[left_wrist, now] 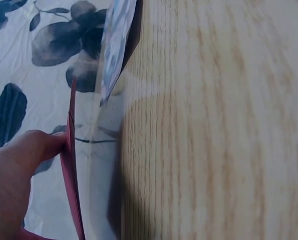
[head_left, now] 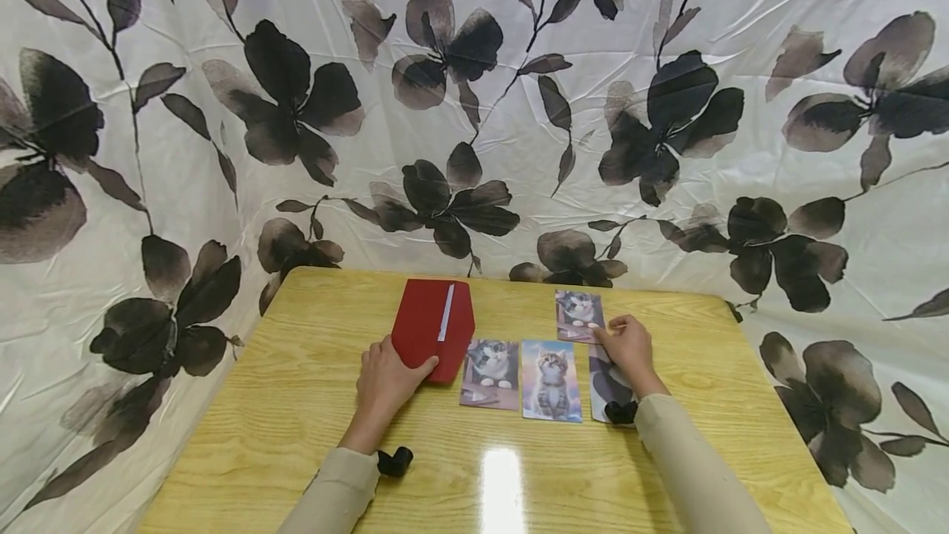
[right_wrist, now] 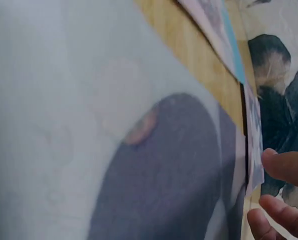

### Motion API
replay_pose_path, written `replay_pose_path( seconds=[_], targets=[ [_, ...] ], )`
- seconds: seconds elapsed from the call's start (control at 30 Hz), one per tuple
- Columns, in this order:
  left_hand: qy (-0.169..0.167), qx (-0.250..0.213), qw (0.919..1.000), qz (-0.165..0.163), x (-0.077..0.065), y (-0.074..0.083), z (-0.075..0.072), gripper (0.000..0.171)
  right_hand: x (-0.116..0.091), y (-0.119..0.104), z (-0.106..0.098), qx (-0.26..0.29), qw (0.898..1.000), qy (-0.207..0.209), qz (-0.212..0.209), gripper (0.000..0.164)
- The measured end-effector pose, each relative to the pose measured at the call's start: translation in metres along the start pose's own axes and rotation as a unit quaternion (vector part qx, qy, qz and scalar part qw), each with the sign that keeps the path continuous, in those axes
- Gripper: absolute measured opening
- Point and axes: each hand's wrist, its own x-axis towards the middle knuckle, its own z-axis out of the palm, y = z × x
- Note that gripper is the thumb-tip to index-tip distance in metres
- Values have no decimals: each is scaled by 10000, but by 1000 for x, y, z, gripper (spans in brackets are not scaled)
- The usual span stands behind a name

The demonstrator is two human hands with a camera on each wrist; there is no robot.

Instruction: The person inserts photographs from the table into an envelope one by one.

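Observation:
My left hand [head_left: 389, 377] holds a red envelope [head_left: 423, 320] by its near end, thumb across its face. A pale strip runs along the envelope. In the left wrist view, the envelope [left_wrist: 71, 175] stands tilted, with the thumb against it. My right hand [head_left: 630, 348] is at the lower right corner of the upper cat card [head_left: 577, 313], thumb nearest the card. The right wrist view shows its thumb and fingers apart; whether they touch the card is unclear. Under the right wrist lies a grey card with dark shapes [head_left: 606, 386], partly hidden.
Left of the grey card lie a card with a kitten against a bluish sky [head_left: 552, 381] and another cat card [head_left: 489, 373], close to the envelope. The wooden table [head_left: 282, 435] ends at a floral cloth [head_left: 549, 147] behind it.

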Motion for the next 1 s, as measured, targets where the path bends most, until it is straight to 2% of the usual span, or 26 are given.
replay_pose_path(
  seconds=[0.3,0.5,1.0],
  targets=[
    [38,-13,10000,-2,-1,-1,0,99,1,-4,3,-779,9969,31,108,59],
    [34,-52,10000,42,-1,-2,2,100,0,-10,4,-1071,9941,13,158,61],
    [51,1,9999,110,0,-2,3,100,2,-17,11,-996,9945,111,306,57]
  ],
)
